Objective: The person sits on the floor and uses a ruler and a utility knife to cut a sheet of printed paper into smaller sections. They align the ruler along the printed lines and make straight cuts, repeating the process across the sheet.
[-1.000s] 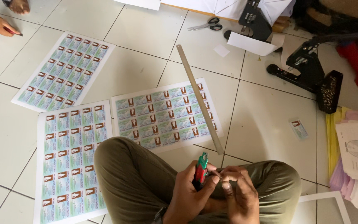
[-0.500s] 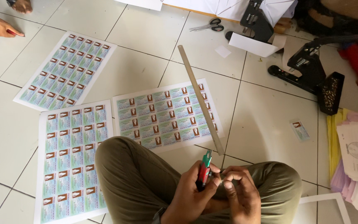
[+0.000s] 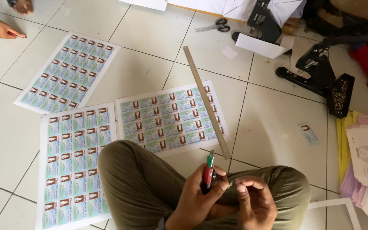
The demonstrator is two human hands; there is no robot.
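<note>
A small print or card-making workshop, with work done on a white tiled floor (image 3: 277, 127). Three printed sheets (image 3: 173, 117) of small identical cards lie flat on the tiles, and a long metal ruler (image 3: 206, 102) rests slanted across the middle sheet. Beyond the ruler's far end lie scissors (image 3: 214, 26) and white paper (image 3: 258, 46). Right of the ruler stands a black lever press (image 3: 320, 72), and a single cut card (image 3: 309, 133) lies nearer. Further right, paper stacks (image 3: 367, 162) are piled at the edge. A person sits cross-legged just below the ruler.
</note>
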